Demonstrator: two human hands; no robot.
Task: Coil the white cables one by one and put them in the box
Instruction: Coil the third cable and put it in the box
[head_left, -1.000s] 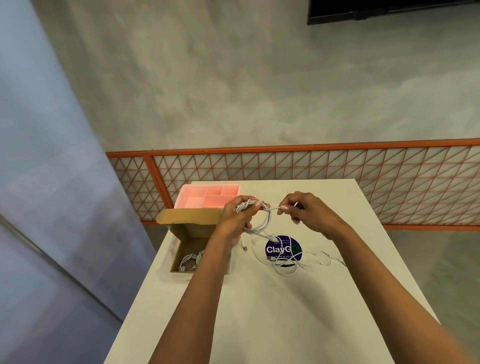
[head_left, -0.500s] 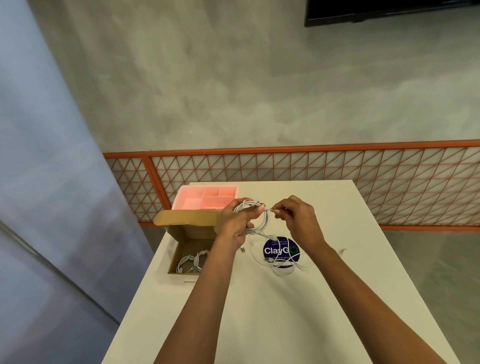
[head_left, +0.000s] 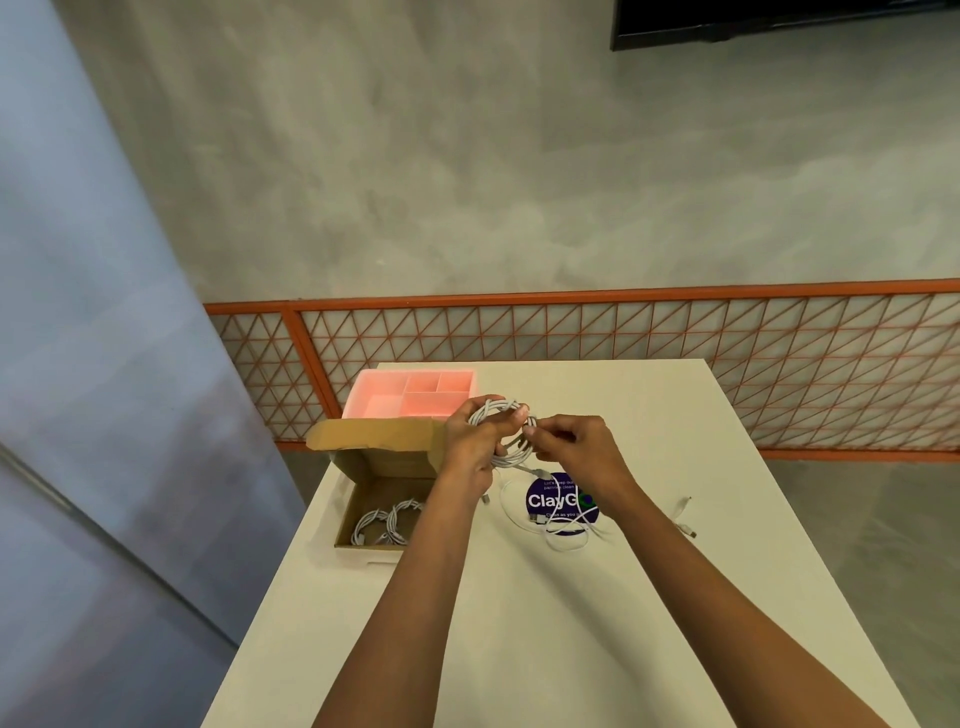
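My left hand (head_left: 470, 441) grips a coiled white cable (head_left: 501, 415) above the table, its loops round my fingers. My right hand (head_left: 576, 447) pinches the same cable's loose end right beside the coil. A short tail with a plug (head_left: 540, 473) hangs below the coil. An open cardboard box (head_left: 363, 499) stands at the table's left edge, with two coiled white cables (head_left: 387, 525) inside. More loose white cable (head_left: 563, 535) lies tangled on the table over a round purple sticker (head_left: 558, 501).
A pink divided tray (head_left: 415, 397) stands behind the box, at the far left of the white table (head_left: 519, 623). Another white cable end (head_left: 685, 514) lies at the right. An orange mesh railing (head_left: 623, 338) runs behind the table.
My right hand has moved left, up to the coil, bringing the cable's end with it. The stretch of cable between my hands is gone. The coil is thicker.
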